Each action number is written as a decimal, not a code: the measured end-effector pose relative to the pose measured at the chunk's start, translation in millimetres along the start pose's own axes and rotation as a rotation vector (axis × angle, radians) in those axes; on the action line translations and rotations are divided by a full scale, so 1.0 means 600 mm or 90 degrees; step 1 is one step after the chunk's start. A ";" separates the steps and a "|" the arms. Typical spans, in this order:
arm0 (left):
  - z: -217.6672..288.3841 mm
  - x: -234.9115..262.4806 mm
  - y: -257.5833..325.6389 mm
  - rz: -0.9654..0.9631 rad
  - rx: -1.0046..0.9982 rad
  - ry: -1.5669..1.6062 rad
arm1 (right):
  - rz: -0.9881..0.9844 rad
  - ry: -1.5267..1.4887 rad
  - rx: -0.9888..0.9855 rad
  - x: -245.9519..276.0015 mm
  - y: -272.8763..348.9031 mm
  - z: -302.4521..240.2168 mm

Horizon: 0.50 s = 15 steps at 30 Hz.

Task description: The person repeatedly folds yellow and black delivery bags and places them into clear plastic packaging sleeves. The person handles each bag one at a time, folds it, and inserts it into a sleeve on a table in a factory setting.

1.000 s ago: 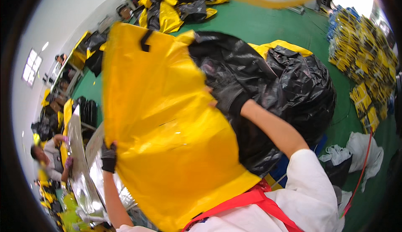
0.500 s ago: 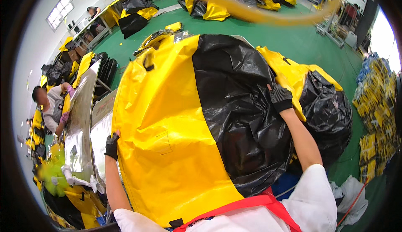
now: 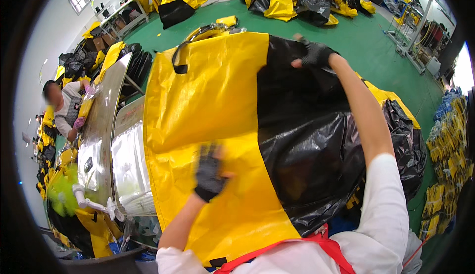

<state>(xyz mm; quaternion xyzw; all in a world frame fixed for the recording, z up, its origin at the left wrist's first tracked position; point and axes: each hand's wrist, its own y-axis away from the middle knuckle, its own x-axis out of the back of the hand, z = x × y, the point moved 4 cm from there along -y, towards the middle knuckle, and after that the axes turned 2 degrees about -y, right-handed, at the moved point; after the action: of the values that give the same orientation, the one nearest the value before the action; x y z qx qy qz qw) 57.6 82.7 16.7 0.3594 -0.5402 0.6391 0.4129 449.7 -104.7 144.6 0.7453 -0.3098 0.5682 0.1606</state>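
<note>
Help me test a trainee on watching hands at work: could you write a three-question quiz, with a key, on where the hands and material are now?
1. What is directly beneath the left hand in this view?
A) clear sheeting
B) the material's yellow part
C) the green floor

2. True or false: the right hand is farther from the wearer's body than the left hand, at the black part.

3. Fill in: the strap near the yellow part's far left corner is ____ in colour.

Key: 1 B; 2 true; 3 black.
</note>
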 end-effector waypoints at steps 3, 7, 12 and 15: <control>0.127 -0.069 -0.067 -0.181 -0.161 0.157 | 0.130 0.115 0.002 -0.020 -0.089 -0.043; 0.066 -0.143 -0.090 -0.169 -0.166 0.064 | 0.590 0.136 0.306 0.054 0.029 -0.214; 0.040 -0.143 -0.057 -0.077 -0.110 0.056 | -0.172 0.027 0.216 -0.071 0.423 -0.168; -0.005 -0.072 0.039 -0.071 -0.024 0.061 | -0.375 0.094 0.067 -0.218 0.604 -0.079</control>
<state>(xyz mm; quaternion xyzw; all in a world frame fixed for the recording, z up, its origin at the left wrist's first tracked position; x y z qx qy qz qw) 53.5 77.7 -32.1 0.3501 -0.5111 0.6214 0.4796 159.7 -314.5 -5.6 0.7669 -0.0381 0.5652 0.3015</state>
